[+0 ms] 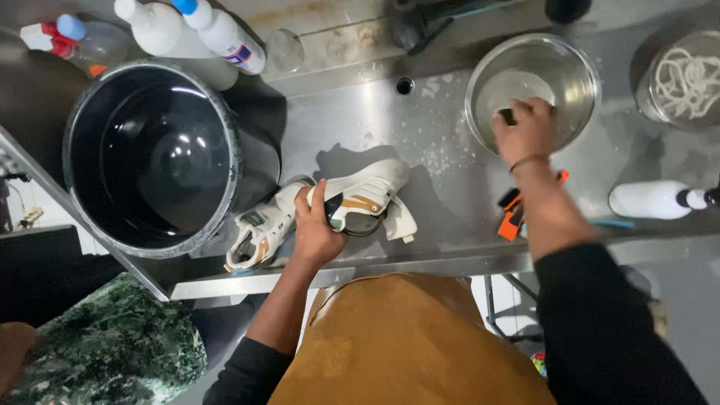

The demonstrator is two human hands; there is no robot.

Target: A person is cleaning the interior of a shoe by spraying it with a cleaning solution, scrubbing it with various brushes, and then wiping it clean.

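My left hand (316, 229) grips a white sneaker (365, 193) with tan trim, held on its side over the steel counter. A second white sneaker (259, 232) lies just left of that hand, against the big pot. My right hand (527, 129) reaches into a steel bowl (582, 69) that holds soapy water, fingers closed on a small dark object, probably a brush, mostly hidden by the hand. I wear a tan apron and black sleeves.
A large dark pot (154, 154) fills the left of the steel counter (360, 127). Spray and squeeze bottles (217, 34) stand behind it. An orange-and-black brush (514, 214), a white bottle (652, 199) on its side and a container of white laces (686, 79) sit on the right.
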